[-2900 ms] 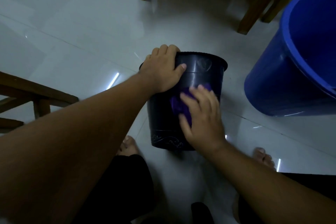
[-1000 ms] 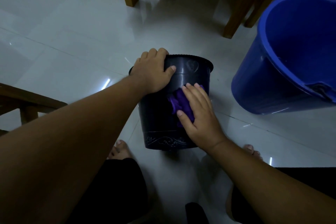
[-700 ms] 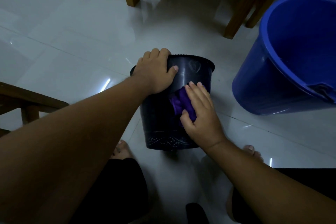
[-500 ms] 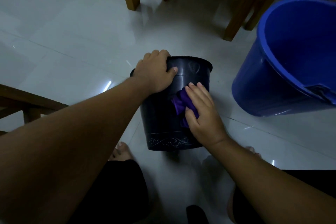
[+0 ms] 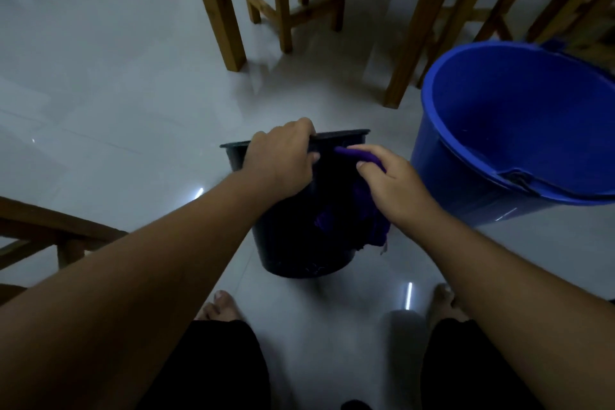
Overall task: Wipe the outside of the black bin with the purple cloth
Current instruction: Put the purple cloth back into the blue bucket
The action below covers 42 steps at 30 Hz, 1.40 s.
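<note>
the black bin (image 5: 293, 236) stands upright on the pale tiled floor (image 5: 116, 103), just in front of the person's 2 bare feet (image 5: 221, 306). the left hand (image 5: 283, 160) is clamped over the near left part of the bin's rim, fingers curled over the edge and thumb pressed against the outer wall. the right hand (image 5: 391, 185) is closed around the purple cloth (image 5: 362, 210), pinching its upper end near the rim on the bin's right side; the rest of the cloth hangs loose down the bin's outer wall, its lower edge reaching close to the base. whether the hanging part lies flat against the wall cannot be told in the dim light. a large blue bucket (image 5: 519, 130) stands just to the right of the bin, tilted toward the camera. wooden stool legs (image 5: 283, 0) and other wooden furniture legs stand farther back, and part of a wooden chair (image 5: 50, 230) shows at the left edge.
</note>
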Tool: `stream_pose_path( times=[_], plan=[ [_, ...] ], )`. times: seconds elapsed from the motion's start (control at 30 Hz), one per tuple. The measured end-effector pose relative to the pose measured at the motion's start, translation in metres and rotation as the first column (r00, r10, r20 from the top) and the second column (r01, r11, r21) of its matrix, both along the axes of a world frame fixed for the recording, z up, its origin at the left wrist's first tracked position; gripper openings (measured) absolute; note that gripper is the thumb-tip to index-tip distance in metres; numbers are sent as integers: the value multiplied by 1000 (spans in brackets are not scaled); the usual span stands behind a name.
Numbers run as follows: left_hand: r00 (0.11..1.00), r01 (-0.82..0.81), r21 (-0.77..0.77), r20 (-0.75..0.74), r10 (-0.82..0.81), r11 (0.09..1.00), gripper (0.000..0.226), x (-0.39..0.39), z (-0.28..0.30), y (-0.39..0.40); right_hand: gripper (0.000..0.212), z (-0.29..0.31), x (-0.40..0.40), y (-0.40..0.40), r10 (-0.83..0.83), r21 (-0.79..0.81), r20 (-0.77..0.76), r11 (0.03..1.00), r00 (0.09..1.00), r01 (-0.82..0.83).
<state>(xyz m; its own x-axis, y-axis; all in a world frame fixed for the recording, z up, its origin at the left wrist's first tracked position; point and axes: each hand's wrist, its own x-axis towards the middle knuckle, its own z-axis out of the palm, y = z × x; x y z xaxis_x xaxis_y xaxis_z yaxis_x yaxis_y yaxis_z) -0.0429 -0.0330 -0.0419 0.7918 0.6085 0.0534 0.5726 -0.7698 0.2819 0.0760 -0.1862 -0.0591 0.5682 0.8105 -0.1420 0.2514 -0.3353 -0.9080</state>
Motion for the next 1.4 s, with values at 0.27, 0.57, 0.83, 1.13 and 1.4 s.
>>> stream_pose_path(
  times=[0.27,0.57,0.83,1.13,1.4],
  plan=[
    [974,116,182,-214,-75,977,26,-9,-15,-44,30,46,29,-13,49,-234,17,971,999,-43],
    [949,169,66,-280,-145,983,45,-10,-43,-92,24,50,58,-35,7,-428,-9,904,1000,-10],
    [937,192,-51,-289,-199,980,26,-26,-73,-122,29,34,47,-36,101,-546,-59,830,993,-116],
    [964,205,-18,-169,-205,979,65,-10,-49,-119,32,66,66,-38,91,-526,-63,843,994,-110],
    [962,260,-102,-58,-267,960,72,22,27,-76,37,101,111,-39,-142,-300,-215,951,966,73]
  ],
)
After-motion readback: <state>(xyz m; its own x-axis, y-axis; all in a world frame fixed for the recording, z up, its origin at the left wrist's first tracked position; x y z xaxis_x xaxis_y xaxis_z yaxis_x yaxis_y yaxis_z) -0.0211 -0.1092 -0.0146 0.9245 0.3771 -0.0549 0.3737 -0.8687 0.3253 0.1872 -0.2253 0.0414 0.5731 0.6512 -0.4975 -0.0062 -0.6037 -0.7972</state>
